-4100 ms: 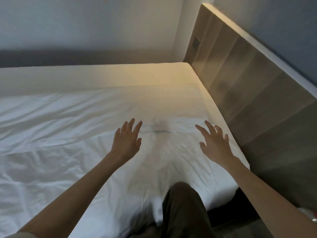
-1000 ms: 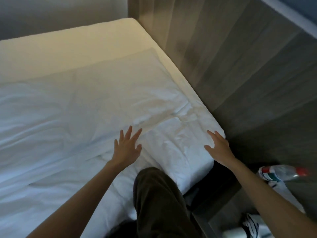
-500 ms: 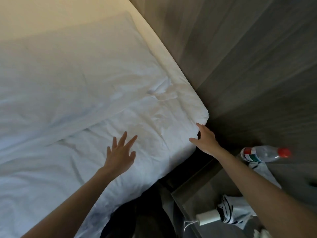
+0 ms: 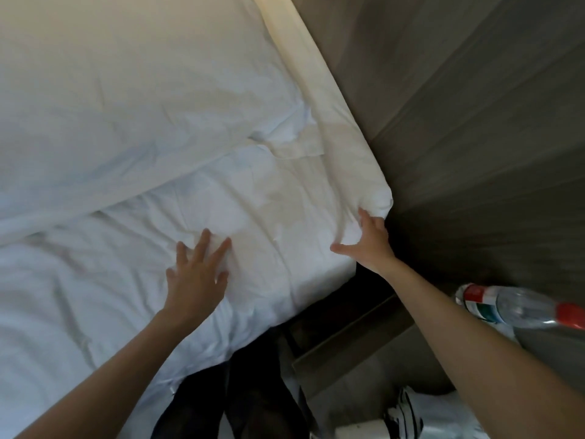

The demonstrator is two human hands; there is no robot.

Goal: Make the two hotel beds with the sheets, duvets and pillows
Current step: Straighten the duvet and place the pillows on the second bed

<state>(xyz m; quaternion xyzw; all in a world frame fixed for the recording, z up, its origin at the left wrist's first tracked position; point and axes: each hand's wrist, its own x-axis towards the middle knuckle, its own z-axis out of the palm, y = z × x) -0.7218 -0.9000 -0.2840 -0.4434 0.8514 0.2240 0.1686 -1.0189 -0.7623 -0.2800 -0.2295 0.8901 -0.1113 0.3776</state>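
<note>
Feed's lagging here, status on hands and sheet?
Left hand flat on sheet, fingers spread. Right hand open, fingertips touching bed corner. Sheet wrinkled there. Bottle lies beside right forearm, nothing blocking.

Bed point(image 4: 95, 312) fills left & centre; wall panel point(image 4: 459, 106) runs along its right edge. Sheet point(image 4: 269, 191) covers the mattress, w/ a second linen layer point(image 4: 126, 90) on top, far left. Left hand point(image 4: 196, 274) lies flat on the sheet nr the front edge; right hand point(image 4: 370, 245) touches the near-right corner. Nightstand point(image 4: 348, 337) sits right of that corner, water bottle point(image 4: 522, 307) lying on it.
</note>
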